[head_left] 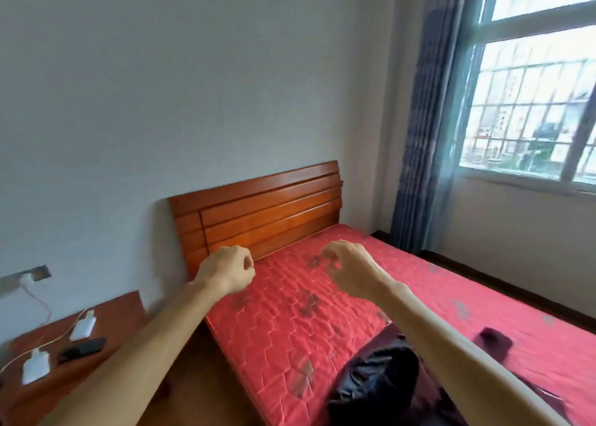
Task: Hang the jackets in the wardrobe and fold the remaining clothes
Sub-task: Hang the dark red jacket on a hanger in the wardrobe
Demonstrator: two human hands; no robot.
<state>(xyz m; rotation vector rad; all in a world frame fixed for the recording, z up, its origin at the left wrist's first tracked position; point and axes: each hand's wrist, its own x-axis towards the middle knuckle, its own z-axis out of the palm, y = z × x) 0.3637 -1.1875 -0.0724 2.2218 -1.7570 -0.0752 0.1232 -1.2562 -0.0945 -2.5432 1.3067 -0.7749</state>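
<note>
Both forearms are reaching forward over the head end of the bed. The left hand [225, 269] is curling into a fist and is holding nothing. The right hand [348, 267] is hanging with fingers bent downward, tips close together, and nothing is showing between them; motion blur is softening the fingertips.

The task item, a glossy dark jacket [374, 383], is lying crumpled on the red quilted mattress [290, 322] at the bottom of the view, directly beneath the right forearm, which is crossing over it and hiding part of it. A small dark item [495, 340] is lying on the mattress to the right of that arm, apart from the jacket; what it is cannot be told.

Surroundings: a wooden headboard [258, 212] is standing against the grey wall. To the left, a wooden bedside table [113, 316] is carrying 2 white chargers [83, 327] with cables and 1 flat black device [82, 350] between them. A wall socket [32, 275] is sitting above the table. At right, a blue curtain [429, 135] is hanging beside a barred window [532, 87].

Markings: any print on the chargers is too small to read.
</note>
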